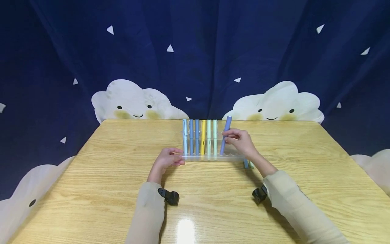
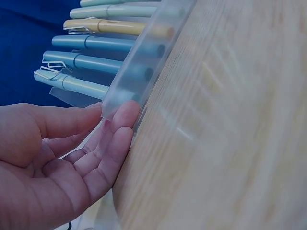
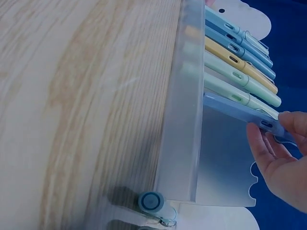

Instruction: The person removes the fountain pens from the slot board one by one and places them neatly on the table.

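Note:
A clear pen rack (image 1: 195,158) stands on the table with several capped pens upright in a row: light blue (image 1: 185,135), two darker blue, yellow (image 1: 203,135) and two pale green (image 1: 215,135). My left hand (image 1: 169,157) grips the rack's left end, thumb and fingers at the corner of its frosted front lip (image 2: 144,62). With thumb and fingers my right hand (image 1: 242,140) pinches a periwinkle pen (image 1: 228,122) near its middle. That pen leans slightly right, its lower end at the lip (image 3: 180,158), beside the last green pen.
Two more pens, one blue (image 1: 246,164) and one pale green (image 1: 251,165), lie on the table by the rack's right end, partly hidden by the right wrist. Scalloped notches (image 3: 254,184) edge the rack's back panel. Behind the wooden table (image 1: 106,169) hangs a dark blue curtain (image 1: 195,61).

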Demonstrator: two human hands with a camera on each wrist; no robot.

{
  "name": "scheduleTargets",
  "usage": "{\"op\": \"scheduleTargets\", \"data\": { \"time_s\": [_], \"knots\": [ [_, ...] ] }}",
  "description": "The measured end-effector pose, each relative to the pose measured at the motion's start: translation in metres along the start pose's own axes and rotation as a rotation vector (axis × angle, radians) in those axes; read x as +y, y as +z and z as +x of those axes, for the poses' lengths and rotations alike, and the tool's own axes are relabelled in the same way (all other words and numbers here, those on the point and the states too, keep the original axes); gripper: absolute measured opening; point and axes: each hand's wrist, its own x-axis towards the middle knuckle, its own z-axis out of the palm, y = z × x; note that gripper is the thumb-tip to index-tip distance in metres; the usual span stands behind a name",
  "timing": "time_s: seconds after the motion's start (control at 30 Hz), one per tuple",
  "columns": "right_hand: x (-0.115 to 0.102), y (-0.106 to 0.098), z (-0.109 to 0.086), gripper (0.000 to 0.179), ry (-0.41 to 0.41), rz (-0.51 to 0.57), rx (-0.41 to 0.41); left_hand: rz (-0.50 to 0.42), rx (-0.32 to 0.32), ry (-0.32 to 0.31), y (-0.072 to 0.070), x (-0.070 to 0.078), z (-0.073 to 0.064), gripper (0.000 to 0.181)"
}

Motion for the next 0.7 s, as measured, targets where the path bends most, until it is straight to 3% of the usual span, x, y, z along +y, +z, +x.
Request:
{"op": "scheduleTargets", "data": {
  "time_s": [0.2,0.7],
  "knots": [
    [-0.002,-0.003,-0.002,0.018,-0.031,0.012,0.024,0.000,0.006,-0.001,0.001,0.000,0.000,0.024],
    [-0.002,-0.015,-0.006,0.018,-0.042,-0.085,0.044,0.009,0.011,0.011,0.001,-0.002,0.001,0.023]
  ]
}}
